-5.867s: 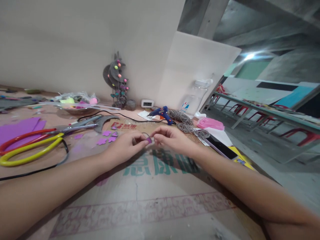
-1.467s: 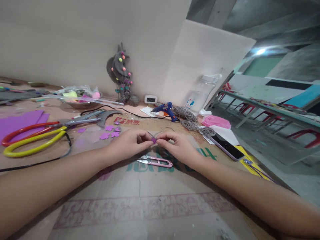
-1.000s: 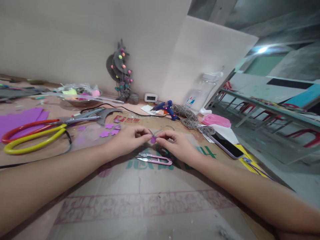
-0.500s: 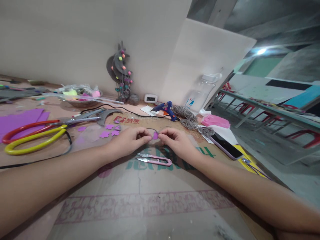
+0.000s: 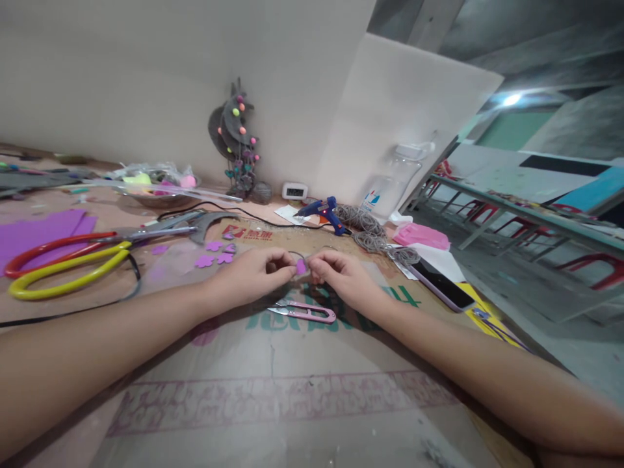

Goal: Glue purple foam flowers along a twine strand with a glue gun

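Note:
My left hand (image 5: 266,270) is closed in a pinch, its thumb and forefinger on a small purple foam piece (image 5: 301,266). Facing it, my right hand (image 5: 336,270) is also pinched, close to the piece's right side. A thin dark cord (image 5: 296,254) arcs above the piece and runs into the right fingertips; its ends are hidden. Just below the hands, pink-handled thread snips (image 5: 307,312) lie on the printed cardboard (image 5: 273,364). Several purple foam flower cutouts (image 5: 205,260) rest left of my left hand.
Large scissors with red and yellow handles (image 5: 73,270) lie left, by purple foam sheets (image 5: 43,234). A blue glue gun (image 5: 322,209), grey cord bundles (image 5: 363,224), a white clock (image 5: 294,191) and a bottle (image 5: 387,188) stand behind. A phone (image 5: 443,285) lies right.
The purple piece has shifted slightly left, from the right fingertips to beside my left thumb. The right fingertips have drawn a little away from the left ones.

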### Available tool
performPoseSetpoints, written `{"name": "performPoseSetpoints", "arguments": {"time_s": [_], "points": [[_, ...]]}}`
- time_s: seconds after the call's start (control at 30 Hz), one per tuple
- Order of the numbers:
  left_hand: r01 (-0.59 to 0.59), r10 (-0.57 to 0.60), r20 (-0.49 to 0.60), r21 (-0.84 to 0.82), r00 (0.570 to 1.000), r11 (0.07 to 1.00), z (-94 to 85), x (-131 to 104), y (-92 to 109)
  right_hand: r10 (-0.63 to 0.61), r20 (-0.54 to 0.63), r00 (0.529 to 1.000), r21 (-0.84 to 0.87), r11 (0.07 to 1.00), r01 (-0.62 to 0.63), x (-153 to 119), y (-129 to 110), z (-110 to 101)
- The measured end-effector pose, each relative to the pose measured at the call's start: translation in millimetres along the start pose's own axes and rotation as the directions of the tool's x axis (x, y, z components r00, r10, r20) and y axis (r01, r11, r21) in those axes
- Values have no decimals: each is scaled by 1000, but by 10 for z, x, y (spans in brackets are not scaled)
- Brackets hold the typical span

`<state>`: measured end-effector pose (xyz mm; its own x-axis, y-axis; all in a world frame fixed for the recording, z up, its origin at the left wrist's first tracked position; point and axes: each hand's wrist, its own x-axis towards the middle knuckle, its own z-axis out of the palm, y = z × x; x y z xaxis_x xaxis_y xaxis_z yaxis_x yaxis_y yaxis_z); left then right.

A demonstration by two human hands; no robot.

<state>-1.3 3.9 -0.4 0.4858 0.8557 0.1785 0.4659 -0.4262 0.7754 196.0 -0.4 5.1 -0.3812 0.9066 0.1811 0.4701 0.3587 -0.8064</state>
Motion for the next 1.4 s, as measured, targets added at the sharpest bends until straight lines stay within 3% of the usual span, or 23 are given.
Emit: {"name": "performPoseSetpoints", "arguments": {"time_s": [0.1, 0.4, 0.7, 1.03, 1.4], "points": [[-8, 8, 36, 11, 999, 1000, 3, -2, 4, 53, 14, 998, 54, 997, -54, 4, 11, 16], [-20, 20, -10, 10, 1000, 1000, 0, 2, -14, 109, 45, 993, 140, 984, -114, 2, 34, 33], [34, -34, -3, -6, 999, 999, -7, 1, 10, 3, 29, 1000, 39, 999, -4, 14, 26, -20], [9, -9, -6, 13, 1000, 1000, -12, -5, 17, 112, 30, 993, 145, 983, -115, 12, 31, 27], [-16, 18, 31, -56, 999, 998, 29, 3, -36, 92, 32, 995, 82, 992, -94, 6, 23, 18]]}}
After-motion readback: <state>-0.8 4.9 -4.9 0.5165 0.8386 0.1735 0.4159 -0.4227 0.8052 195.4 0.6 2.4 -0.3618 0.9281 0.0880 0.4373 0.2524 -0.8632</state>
